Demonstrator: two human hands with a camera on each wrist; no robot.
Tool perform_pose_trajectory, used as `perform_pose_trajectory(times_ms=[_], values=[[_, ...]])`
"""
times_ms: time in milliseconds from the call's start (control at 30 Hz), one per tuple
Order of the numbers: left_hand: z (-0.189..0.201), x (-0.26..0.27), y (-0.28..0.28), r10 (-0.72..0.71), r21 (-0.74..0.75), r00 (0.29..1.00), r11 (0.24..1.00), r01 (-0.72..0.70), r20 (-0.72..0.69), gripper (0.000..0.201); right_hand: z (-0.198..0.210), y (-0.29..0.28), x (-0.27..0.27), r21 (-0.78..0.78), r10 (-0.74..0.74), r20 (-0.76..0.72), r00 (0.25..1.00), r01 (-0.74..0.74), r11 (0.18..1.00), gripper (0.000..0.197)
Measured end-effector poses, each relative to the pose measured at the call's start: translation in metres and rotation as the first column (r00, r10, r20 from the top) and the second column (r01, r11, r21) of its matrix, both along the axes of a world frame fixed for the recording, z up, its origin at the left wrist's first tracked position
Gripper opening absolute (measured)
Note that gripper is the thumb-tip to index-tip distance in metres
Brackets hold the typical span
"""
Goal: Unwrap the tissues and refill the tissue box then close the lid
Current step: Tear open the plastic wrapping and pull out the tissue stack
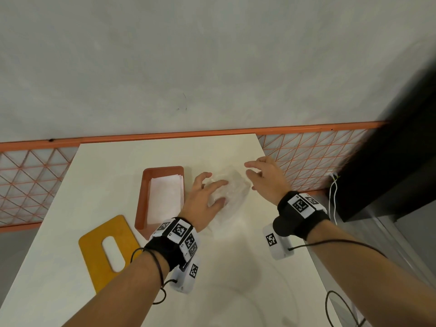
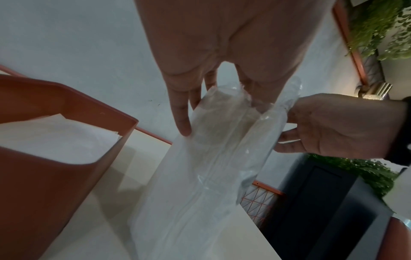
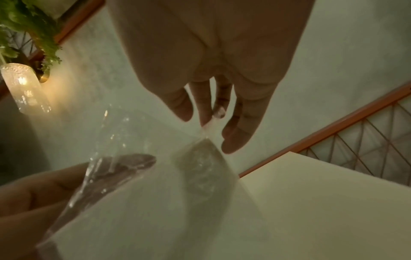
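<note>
Pale plaster wall (image 1: 212, 55) behind, orange rail with wire mesh (image 1: 35, 175) along its base, dark cabinet (image 1: 401, 149) at right; wall lamp (image 3: 24, 88) and greenery (image 2: 382, 26) visible from the wrist views. White table (image 1: 70, 244), smooth, matte.

On table: orange tissue box (image 1: 141, 204), open-topped, white tissues (image 1: 166, 197) already stacked inside. Yellow lid (image 1: 103, 251) with oval slot lying flat just beside box, near corner, not yet fitted.

Clear plastic wrapper (image 1: 230, 190) between both hands, right of box, looks empty. Likely very light, limp, slick, crinkly; no stiffness, prone to clinging or slipping from flat fingers. Best taken by pinching an edge or bunching into a fist, not pressing.

Left hand (image 1: 204, 201): fingers extended, spread over wrapper's near side, touching film, no clear curl around it. Right hand (image 1: 265, 178): fingertips (image 3: 205, 119) pinching a gathered corner of film, other fingers loose.

Lid next by judgement: rigid, flat, easy to grip at long edges or through slot. Tissues soft, stack compressible; corner sits slightly high at box rim, may need tamping down before lid seats.
</note>
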State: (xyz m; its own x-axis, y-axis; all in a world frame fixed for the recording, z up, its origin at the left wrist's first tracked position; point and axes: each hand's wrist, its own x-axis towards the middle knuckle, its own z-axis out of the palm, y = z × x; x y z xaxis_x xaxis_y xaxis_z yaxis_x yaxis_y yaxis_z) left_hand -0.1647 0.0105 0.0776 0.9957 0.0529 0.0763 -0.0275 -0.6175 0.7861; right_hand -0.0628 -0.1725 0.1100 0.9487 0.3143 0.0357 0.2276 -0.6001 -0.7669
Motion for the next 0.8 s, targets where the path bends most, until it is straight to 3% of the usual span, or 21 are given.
perform_pose_trajectory(times_ms=[167,267,333,367,467,567,633,733,800], values=[[0.006,0.004,0.003,0.003,-0.003,0.999,1.0,-0.004,-0.049,0.074,0.009,0.003,-0.014,0.021,-0.004,-0.244,0.97,0.01,1.0,0.081],[0.012,0.008,0.005,0.033,-0.071,0.996,0.997,-0.039,-0.084,0.056,0.014,0.004,-0.015,-0.008,0.055,-0.293,0.954,-0.06,0.998,0.1],[0.02,0.013,0.004,0.09,-0.173,0.992,0.979,-0.105,-0.088,0.026,0.018,0.004,-0.014,0.004,0.074,-0.319,0.945,-0.077,0.997,0.102],[0.026,0.016,0.002,0.113,-0.212,0.989,0.968,-0.132,-0.1,0.023,0.019,0.004,-0.014,0.024,0.077,-0.334,0.939,-0.073,0.997,0.1],[0.043,0.027,-0.003,0.166,-0.179,0.969,0.963,-0.199,-0.184,0.041,0.018,0.006,-0.013,0.134,0.064,-0.375,0.925,-0.014,0.991,0.089],[0.048,0.035,0.0,0.171,-0.068,0.953,0.979,-0.194,-0.25,0.03,0.014,0.007,-0.014,0.244,0.025,-0.359,0.933,0.068,0.967,0.073],[0.05,0.037,0.003,0.148,-0.076,0.936,0.98,-0.181,-0.32,0.027,0.011,0.006,-0.014,0.262,0.008,-0.33,0.944,0.084,0.961,0.066],[0.053,0.039,0.009,0.126,-0.2,0.901,0.954,-0.225,-0.415,0.028,0.011,0.003,-0.014,0.291,0.045,-0.354,0.934,0.064,0.954,0.076],[0.054,0.04,0.012,0.11,-0.154,0.903,0.97,-0.19,-0.416,0.028,0.015,0.002,-0.013,0.295,0.076,-0.388,0.918,0.046,0.954,0.086]])
